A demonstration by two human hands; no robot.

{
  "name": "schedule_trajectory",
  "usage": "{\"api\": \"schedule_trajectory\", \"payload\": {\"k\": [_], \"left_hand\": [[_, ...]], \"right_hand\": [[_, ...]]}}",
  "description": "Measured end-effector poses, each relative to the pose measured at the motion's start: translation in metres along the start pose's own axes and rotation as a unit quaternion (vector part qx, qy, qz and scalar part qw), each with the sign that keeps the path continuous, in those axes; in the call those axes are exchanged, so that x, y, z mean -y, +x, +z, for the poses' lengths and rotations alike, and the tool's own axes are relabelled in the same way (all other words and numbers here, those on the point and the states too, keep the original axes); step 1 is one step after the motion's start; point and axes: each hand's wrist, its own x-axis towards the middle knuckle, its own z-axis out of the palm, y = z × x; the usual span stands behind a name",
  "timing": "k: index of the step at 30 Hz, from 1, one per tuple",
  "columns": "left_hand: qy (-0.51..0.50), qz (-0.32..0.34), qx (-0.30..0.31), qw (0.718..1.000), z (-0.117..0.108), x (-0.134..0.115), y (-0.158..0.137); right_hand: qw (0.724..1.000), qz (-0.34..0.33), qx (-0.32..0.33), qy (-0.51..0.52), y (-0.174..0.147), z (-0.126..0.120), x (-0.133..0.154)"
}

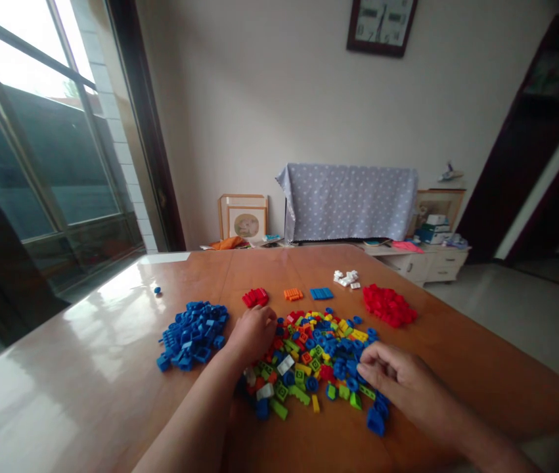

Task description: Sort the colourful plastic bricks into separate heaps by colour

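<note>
A loose pile of mixed toy building bricks [309,358] in blue, green, yellow, red, orange and white lies on the wooden table in front of me. My left hand [255,333] rests at the pile's left edge, its fingers curled inward and their tips hidden. Over the right side of the pile, my right hand [391,369] has its thumb and fingers drawn together beside blue bricks [345,355]. Whether a piece is between those fingertips cannot be made out. A few blue pieces [376,420] lie just below the right hand.
Left of the pile is a blue brick heap [195,335]; a red heap [388,305] sits at right. Behind are red bricks [255,297], orange bricks [293,294], blue bricks [321,293] and white bricks [346,278]. One blue piece [157,290] lies far left on the table [111,368].
</note>
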Motion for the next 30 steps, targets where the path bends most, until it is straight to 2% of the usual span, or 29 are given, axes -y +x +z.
{"api": "schedule_trajectory", "payload": {"k": [4, 8, 12, 18, 25, 30], "left_hand": [[-0.005, 0.017, 0.001, 1.000, -0.002, -0.003, -0.001], [-0.008, 0.027, 0.002, 1.000, -0.004, -0.004, -0.002], [-0.014, 0.032, 0.000, 0.999, -0.001, -0.005, -0.003], [-0.021, 0.059, 0.015, 0.998, 0.002, -0.012, -0.004], [-0.012, 0.058, 0.039, 0.997, 0.001, -0.017, -0.006], [-0.013, 0.053, 0.038, 0.998, 0.000, -0.017, -0.006]], "right_hand": [[0.998, 0.033, 0.034, -0.044, -0.026, 0.004, -0.014], [0.997, 0.022, 0.016, -0.077, -0.031, 0.013, -0.020], [0.996, 0.043, -0.008, -0.077, -0.019, 0.019, -0.013], [0.997, 0.034, -0.005, -0.062, 0.003, 0.022, 0.008], [0.997, -0.010, -0.042, -0.059, 0.029, 0.035, 0.000], [0.997, -0.014, -0.032, -0.063, 0.036, 0.033, 0.005]]}}
